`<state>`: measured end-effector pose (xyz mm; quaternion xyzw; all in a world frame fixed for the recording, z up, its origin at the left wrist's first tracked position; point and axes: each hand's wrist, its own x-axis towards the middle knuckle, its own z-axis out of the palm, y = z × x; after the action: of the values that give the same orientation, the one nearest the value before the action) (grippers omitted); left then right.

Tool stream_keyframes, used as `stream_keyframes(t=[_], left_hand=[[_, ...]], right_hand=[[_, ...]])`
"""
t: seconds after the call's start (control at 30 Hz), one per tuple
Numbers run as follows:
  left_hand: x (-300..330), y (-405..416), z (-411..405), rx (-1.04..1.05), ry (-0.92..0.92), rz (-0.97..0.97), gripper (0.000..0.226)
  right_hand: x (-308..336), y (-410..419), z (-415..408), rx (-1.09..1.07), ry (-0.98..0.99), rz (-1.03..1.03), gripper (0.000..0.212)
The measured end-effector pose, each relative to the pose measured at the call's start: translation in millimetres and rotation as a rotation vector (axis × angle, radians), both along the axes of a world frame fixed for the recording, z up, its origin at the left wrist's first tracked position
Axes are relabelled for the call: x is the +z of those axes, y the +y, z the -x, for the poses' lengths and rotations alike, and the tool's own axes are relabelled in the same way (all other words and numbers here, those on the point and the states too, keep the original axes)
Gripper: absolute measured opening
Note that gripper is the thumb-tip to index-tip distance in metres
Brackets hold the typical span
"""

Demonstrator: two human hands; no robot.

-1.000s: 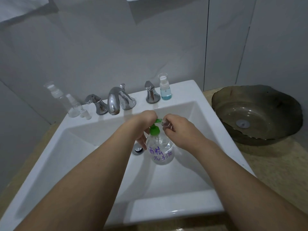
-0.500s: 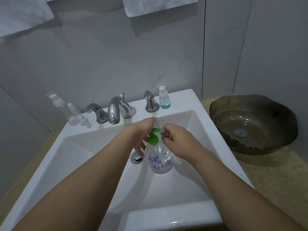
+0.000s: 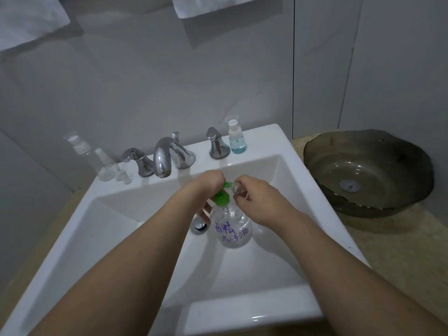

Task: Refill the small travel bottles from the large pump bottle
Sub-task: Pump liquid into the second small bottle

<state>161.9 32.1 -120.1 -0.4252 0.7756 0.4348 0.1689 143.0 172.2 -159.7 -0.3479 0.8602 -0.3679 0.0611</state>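
The large clear pump bottle with purple writing and a green pump head stands inside the white sink. My left hand rests on top of the green pump, fingers curled over it. My right hand grips a small clear travel bottle, its mouth held right at the green nozzle. Most of the small bottle is hidden by my fingers.
A chrome faucet with two handles sits at the sink's back. A small bottle of blue liquid stands at the back right, clear spray bottles and a tiny cap at the back left. A brown glass basin lies on the right counter.
The camera has tilted upward, so everything sits lower in view. Both hands stay at the pump bottle; the small bottle remains against the nozzle.
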Motion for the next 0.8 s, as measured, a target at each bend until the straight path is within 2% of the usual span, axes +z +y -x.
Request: stream_keyframes(t=[0.17,0.27,0.53,0.8], left_hand=[[-4,6,1,-0.001,0.029,0.098,0.039],[-5,6,1,0.013,0.026,0.087,0.039],[-2,-17,2,-0.001,-0.054,-0.187,0.062],[4,-3,-2,-0.029,-0.014,-0.036,0.042]], right_hand=[[-3,-2,1,-0.007,0.005,-0.040,0.018],[-2,-1,0,-0.005,0.000,-0.043,0.017],[1,1,0,0.000,0.016,0.033,0.012],[-1,0,1,0.000,0.020,0.060,0.012]])
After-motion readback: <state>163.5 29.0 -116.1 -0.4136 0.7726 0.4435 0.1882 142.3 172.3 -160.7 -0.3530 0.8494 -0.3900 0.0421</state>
